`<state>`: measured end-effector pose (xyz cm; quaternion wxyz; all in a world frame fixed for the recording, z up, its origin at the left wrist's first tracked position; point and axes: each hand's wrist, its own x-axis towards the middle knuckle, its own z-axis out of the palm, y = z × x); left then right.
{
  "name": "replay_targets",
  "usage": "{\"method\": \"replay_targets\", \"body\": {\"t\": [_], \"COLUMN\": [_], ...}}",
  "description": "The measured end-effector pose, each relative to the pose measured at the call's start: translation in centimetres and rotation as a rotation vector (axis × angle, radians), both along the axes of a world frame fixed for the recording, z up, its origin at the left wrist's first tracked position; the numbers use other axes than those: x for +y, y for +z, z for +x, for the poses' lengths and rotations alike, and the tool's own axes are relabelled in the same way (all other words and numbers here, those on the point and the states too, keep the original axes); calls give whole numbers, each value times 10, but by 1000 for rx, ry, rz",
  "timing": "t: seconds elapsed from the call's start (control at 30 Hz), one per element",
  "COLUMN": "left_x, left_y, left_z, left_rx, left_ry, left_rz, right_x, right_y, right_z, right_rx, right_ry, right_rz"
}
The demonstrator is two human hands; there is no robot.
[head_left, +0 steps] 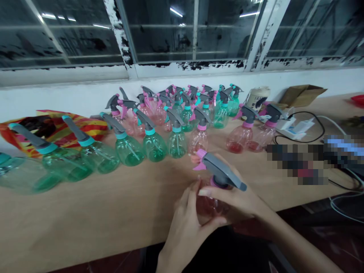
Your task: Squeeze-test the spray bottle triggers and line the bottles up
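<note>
One pink spray bottle (211, 206) near the counter's (113, 212) front edge, left hand (184, 223) cupping its lower body, right hand (237, 195) curled round its upper part, looking light, slick and slightly squeezable, best held round the belly below the collar.

The head view looks forward and down over the table (102, 212); the left hand (184, 223) and right hand (240, 195) are close, at lower centre. It faces windows (187, 34), farther off across the top of the frame.
</note>
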<state>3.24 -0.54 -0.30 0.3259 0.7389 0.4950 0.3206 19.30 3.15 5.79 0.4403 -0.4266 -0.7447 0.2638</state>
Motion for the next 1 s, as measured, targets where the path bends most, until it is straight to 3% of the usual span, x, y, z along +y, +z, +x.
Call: {"method": "replay_targets", "body": {"t": [0.1, 0.2, 0.3, 0.4, 0.57, 1.0], "left_x": [1, 4, 9, 14, 19, 18], "left_y": [8, 5, -10, -30, -48, -43], "left_z": [0, -7, -20, -31, -35, -36], "left_rx": [54, 154, 331, 513, 642, 621], "left_ry": [-19, -44, -21, 98, 152, 148], "left_rz": [-6, 43, 198, 361, 532, 511], "right_x": [4, 7, 8, 9, 10, 10], "right_y": [3, 1, -4, -9, -9, -4], "right_z": [-2, 2, 6, 6, 3, -4], "right_rx": [175, 277, 231, 206, 191, 240], "right_ry": [43, 30, -14, -41, -30, -122], "right_rz": [-70, -90, -89, -89, -54, -53]}}
